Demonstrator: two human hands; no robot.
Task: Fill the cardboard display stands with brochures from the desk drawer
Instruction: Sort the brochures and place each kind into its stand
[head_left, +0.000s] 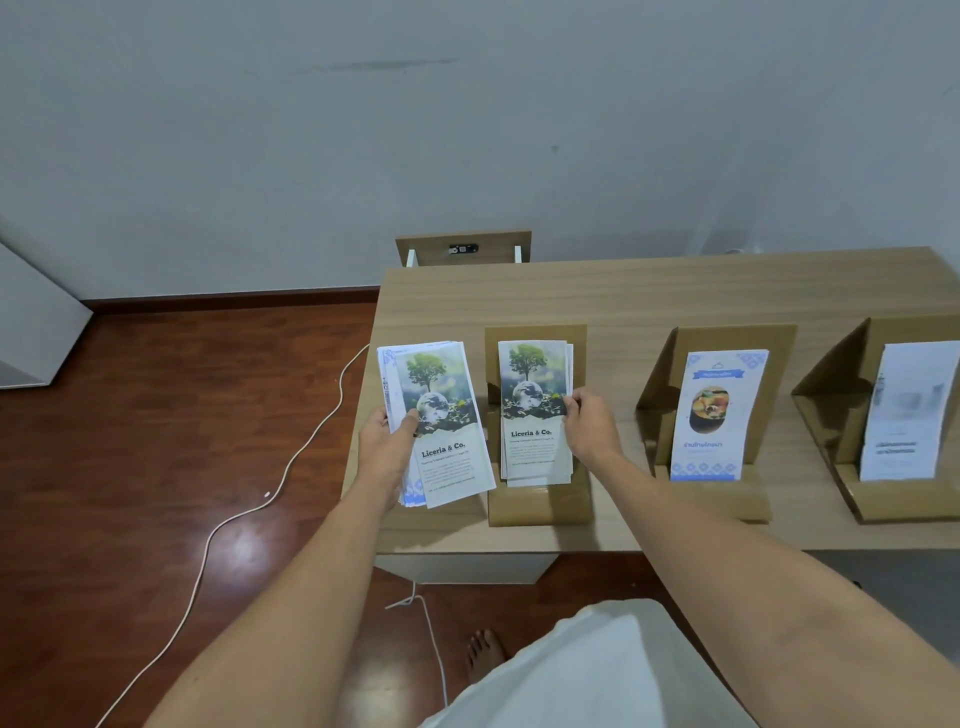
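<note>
Brochures (436, 421) sit fanned in my left hand (387, 441) as a ready supply, while my right hand (589, 423) fingers pinch the batch (535, 410), squaring it in the stand (540, 506).

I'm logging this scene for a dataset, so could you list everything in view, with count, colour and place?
Brown cardboard display stands: three, in a row on the desk.
Light wooden desk: one, against the wall.
Tree-and-globe "Liceria & Co." brochures: a small stack, in the leftmost stand.
Mixed brochure stack: one, tree-and-globe cover on top, held off the desk's left end.
Blue-and-white food brochure: middle stand.
Pale white brochure: rightmost stand, print blurred.
White cable: one, across the red-brown wooden floor.
Left hand: grips the mixed stack.
Right hand: pinches the right edge of the brochures in the leftmost stand.
</note>
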